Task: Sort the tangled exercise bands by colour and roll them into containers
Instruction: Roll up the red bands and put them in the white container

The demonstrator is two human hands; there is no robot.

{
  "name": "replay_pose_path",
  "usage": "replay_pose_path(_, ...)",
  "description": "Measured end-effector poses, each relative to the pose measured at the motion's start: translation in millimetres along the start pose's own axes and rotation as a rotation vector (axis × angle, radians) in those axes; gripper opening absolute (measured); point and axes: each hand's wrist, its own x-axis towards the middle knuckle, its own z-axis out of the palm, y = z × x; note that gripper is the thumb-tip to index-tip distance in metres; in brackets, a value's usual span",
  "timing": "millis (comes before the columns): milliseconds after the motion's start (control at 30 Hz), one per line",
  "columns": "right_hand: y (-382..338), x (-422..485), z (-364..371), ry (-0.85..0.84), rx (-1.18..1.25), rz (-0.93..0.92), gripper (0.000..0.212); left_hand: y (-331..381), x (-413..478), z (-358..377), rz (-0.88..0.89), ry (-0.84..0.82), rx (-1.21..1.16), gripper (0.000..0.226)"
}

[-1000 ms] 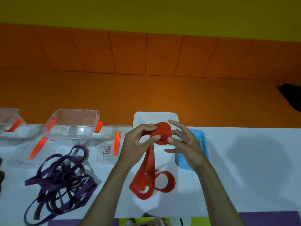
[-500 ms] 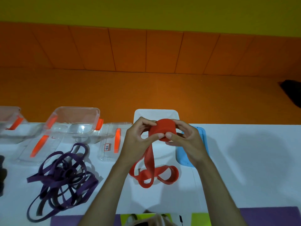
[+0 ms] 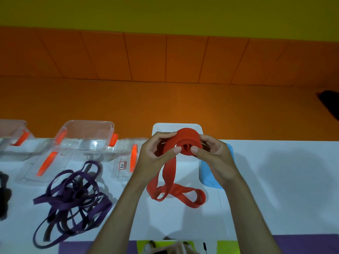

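A red exercise band (image 3: 187, 139) is partly wound into a thick roll, held above the white table (image 3: 275, 180). My left hand (image 3: 156, 153) grips the roll's left side and my right hand (image 3: 214, 154) grips its right side, thumbs pressed on the near face. The band's loose tail (image 3: 176, 193) hangs down and lies looped on the table. A tangle of purple bands (image 3: 73, 198) lies at the left. Behind the roll stands a white container (image 3: 198, 126), mostly hidden.
Clear plastic boxes with orange clips (image 3: 86, 136) and their lids (image 3: 126, 162) line the table's far left edge. A blue lid (image 3: 209, 176) lies under my right wrist. A dark band (image 3: 3, 195) shows at the left border. An orange floor lies beyond the table.
The roll has grown thicker as my hands turned it. The loose tail has shortened and its loops have shifted to the right on the table.
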Motion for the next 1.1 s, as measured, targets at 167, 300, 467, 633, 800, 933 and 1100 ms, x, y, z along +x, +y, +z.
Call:
replay_pose_path(167,5.0,1.1,3.4,-0.008,-0.006,0.041,0.043,-4.1,-0.9,2.3,-0.060,0.060,-0.088,0.030)
replay_pose_path(300,7.3,1.4,5.6,-0.024,0.052,0.068,0.040,-9.4,-3.0,6.3,-0.180,0.098,-0.229,0.039)
replay_pose_path(467,13.2,3.8,10.4,-0.023,0.215,0.155,0.044,-10.5,-1.2,10.8,-0.182,0.129,-0.200,0.036)
replay_pose_path(633,12.9,6.2,3.6,-0.090,0.045,0.202,0.050,-12.2,1.4,6.2,-0.151,0.149,-0.126,0.024)
replay_pose_path(800,5.5,4.8,5.0,0.007,-0.015,0.011,0.038,-8.7,4.9,9.9,-0.122,0.078,-0.059,0.025)
replay_pose_path(933,5.0,3.3,6.5,0.122,0.016,-0.042,0.029,-10.3,3.8,15.3,-0.126,0.060,-0.099,0.027)
replay_pose_path(1100,11.9,3.9,5.3,0.153,0.082,-0.030,0.025,-10.0,2.1,9.5,-0.124,-0.039,-0.094,0.046)
